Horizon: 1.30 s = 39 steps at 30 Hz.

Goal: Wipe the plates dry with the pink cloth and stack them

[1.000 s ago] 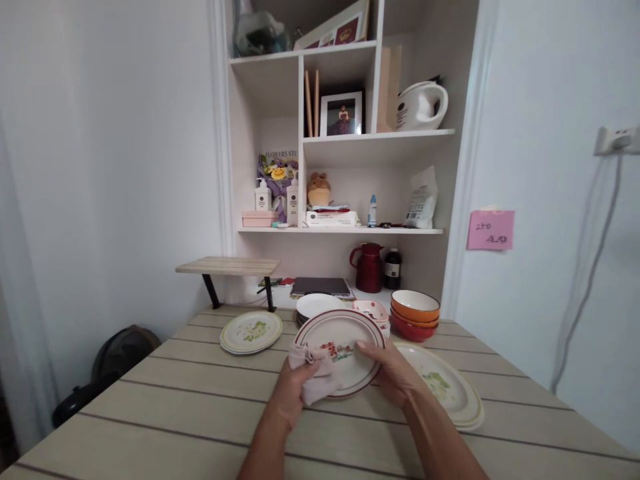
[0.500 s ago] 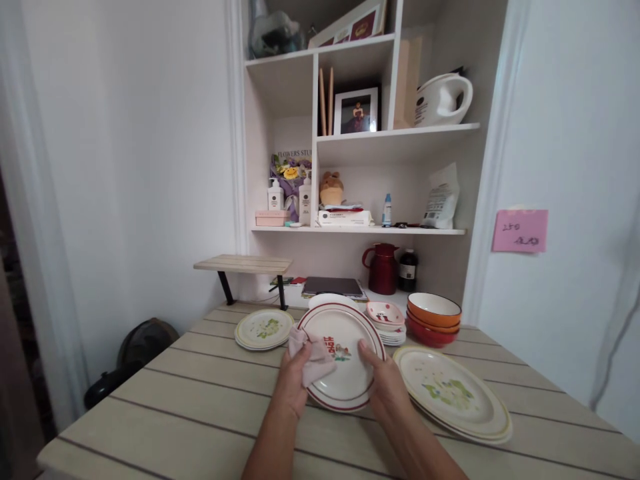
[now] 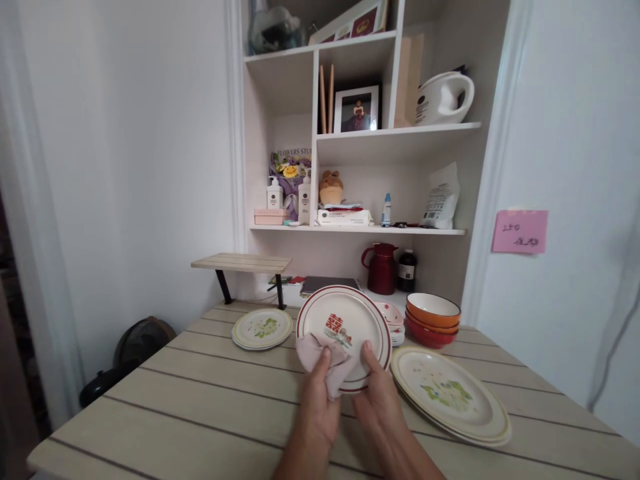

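Observation:
A white plate (image 3: pixel 357 310) with dark red rim lines and a red printed motif is held up, tilted toward me, over the table. My left hand (image 3: pixel 320 393) is closed on a pale pink cloth (image 3: pixel 325 357), pressing it against the plate's lower left face with the thumb on top. My right hand (image 3: pixel 377 387) grips the plate's lower right edge, thumb on the face and fingers behind, out of sight. To the right lie stacked oval plates (image 3: pixel 450 393) with a green leaf pattern, close to my right hand.
Small round plates (image 3: pixel 263 329) lie at left below a raised wooden stand (image 3: pixel 243 262). Behind are pink dishes (image 3: pixel 395 320), stacked orange and red bowls (image 3: pixel 433 320), a dark red jug (image 3: pixel 381 269) and a dark bottle (image 3: pixel 407 270). White shelves rise at the back.
The plate has turned and risen slightly. My left hand with the cloth has moved from the plate's left edge rightward to its lower face; my right hand keeps its grip.

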Available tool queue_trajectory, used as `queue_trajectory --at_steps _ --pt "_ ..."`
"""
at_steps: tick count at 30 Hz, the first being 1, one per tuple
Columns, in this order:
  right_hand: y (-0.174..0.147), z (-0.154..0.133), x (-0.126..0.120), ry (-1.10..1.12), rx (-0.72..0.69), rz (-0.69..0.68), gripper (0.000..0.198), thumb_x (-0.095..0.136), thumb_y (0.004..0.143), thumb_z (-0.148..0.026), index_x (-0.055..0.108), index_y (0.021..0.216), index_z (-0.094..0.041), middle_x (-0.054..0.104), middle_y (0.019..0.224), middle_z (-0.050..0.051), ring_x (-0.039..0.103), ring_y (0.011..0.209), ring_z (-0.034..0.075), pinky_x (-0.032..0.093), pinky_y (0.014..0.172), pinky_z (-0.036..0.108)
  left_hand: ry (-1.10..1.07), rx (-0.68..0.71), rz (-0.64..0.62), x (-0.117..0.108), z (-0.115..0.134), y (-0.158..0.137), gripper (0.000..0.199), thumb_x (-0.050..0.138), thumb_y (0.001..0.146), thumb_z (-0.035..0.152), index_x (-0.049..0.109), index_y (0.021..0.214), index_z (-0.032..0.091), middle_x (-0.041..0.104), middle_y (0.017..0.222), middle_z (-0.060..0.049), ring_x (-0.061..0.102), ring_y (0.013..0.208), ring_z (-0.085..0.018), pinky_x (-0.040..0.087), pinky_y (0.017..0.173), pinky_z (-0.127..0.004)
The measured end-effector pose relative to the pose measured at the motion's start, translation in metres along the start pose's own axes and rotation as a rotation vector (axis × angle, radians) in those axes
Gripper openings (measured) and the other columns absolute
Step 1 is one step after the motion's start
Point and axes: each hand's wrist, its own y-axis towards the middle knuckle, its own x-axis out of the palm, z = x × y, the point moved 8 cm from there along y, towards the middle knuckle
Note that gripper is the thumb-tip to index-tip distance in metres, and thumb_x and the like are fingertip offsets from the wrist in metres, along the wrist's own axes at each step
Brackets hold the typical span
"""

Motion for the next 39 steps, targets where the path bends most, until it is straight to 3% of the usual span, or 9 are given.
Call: queue_trajectory --at_steps 5,9,14,18,21,24,30,36,39 --pt "0.007 0.003 0.007 -0.173 0.189 -0.148 0.037 0.076 0.072 -0.027 0.068 0.105 -0.014 0.078 0.094 0.009 0.073 0.084 0.024 0.058 0.078 0.036 0.092 0.078 0.079 -0.017 0.03 0.01 0.043 0.079 0.066 0.018 0.068 0.107 0.013 0.076 0.101 -0.013 0.071 0.095 -0.03 0.056 0.088 -0.043" --pt "0.013 -0.035 0.009 -0.334 0.079 -0.201 0.056 0.081 0.066 -0.026 0.061 0.118 -0.022 0.078 0.095 0.004 0.072 0.076 0.02 0.057 0.068 0.03 0.242 0.142 0.067 -0.018 0.057 0.011 0.048 0.082 0.06 0.019 0.067 0.106 0.016 0.077 0.09 -0.008 0.072 0.085 -0.027 0.059 0.079 -0.043" --pt "0.008 -0.066 0.013 -0.362 0.07 -0.295 0.076 0.082 0.061 -0.019 0.052 0.13 -0.032 0.074 0.112 0.002 0.072 0.086 0.023 0.058 0.076 0.036 0.357 0.058 -0.032 -0.012 0.053 0.004 0.038 0.082 0.058 0.022 0.069 0.093 0.014 0.076 0.078 -0.006 0.07 0.069 -0.022 0.058 0.067 -0.035" --pt "0.003 -0.061 0.014 -0.448 0.129 -0.362 0.063 0.079 0.064 -0.02 0.059 0.124 -0.022 0.076 0.105 0.008 0.072 0.086 0.026 0.058 0.076 0.038 0.368 0.066 -0.04 -0.014 0.054 0.003 0.04 0.082 0.057 0.023 0.069 0.094 0.015 0.075 0.08 -0.005 0.07 0.071 -0.021 0.057 0.068 -0.033" --pt "0.006 -0.054 0.011 -0.458 0.115 -0.324 0.054 0.079 0.064 -0.022 0.063 0.115 -0.015 0.077 0.099 0.012 0.073 0.084 0.028 0.058 0.078 0.04 0.373 0.065 -0.021 -0.016 0.053 0.004 0.044 0.082 0.056 0.023 0.068 0.097 0.015 0.076 0.083 -0.007 0.07 0.074 -0.023 0.057 0.071 -0.037" --pt "0.014 -0.05 0.002 -0.395 0.055 -0.201 0.058 0.082 0.062 -0.027 0.062 0.116 -0.015 0.077 0.096 0.012 0.073 0.08 0.028 0.059 0.076 0.042 0.345 0.034 0.016 -0.018 0.046 0.007 0.044 0.082 0.059 0.023 0.068 0.099 0.014 0.076 0.085 -0.009 0.072 0.076 -0.025 0.057 0.074 -0.04" --pt "0.019 -0.028 -0.012 -0.224 -0.043 0.008 0.072 0.084 0.058 -0.025 0.058 0.125 -0.019 0.078 0.081 0.004 0.073 0.069 0.024 0.06 0.071 0.039 0.111 -0.025 0.1 -0.025 0.027 0.012 0.04 0.074 0.07 0.021 0.066 0.108 0.014 0.076 0.095 -0.012 0.072 0.09 -0.028 0.056 0.083 -0.043" --pt "0.012 -0.015 -0.013 -0.086 -0.124 0.052 0.071 0.079 0.066 -0.025 0.052 0.132 -0.031 0.077 0.102 0.0 0.073 0.082 0.02 0.06 0.074 0.035 0.019 -0.102 0.088 -0.019 -0.002 0.007 0.038 0.071 0.074 0.02 0.066 0.112 0.013 0.076 0.101 -0.012 0.072 0.095 -0.028 0.056 0.087 -0.04" --pt "0.01 -0.014 -0.007 -0.084 -0.092 0.009 0.069 0.077 0.069 -0.025 0.051 0.133 -0.031 0.076 0.108 0.002 0.072 0.089 0.022 0.06 0.075 0.037 0.003 -0.113 0.059 -0.014 -0.004 0.005 0.039 0.072 0.074 0.021 0.067 0.112 0.013 0.076 0.103 -0.012 0.071 0.095 -0.028 0.056 0.088 -0.039"
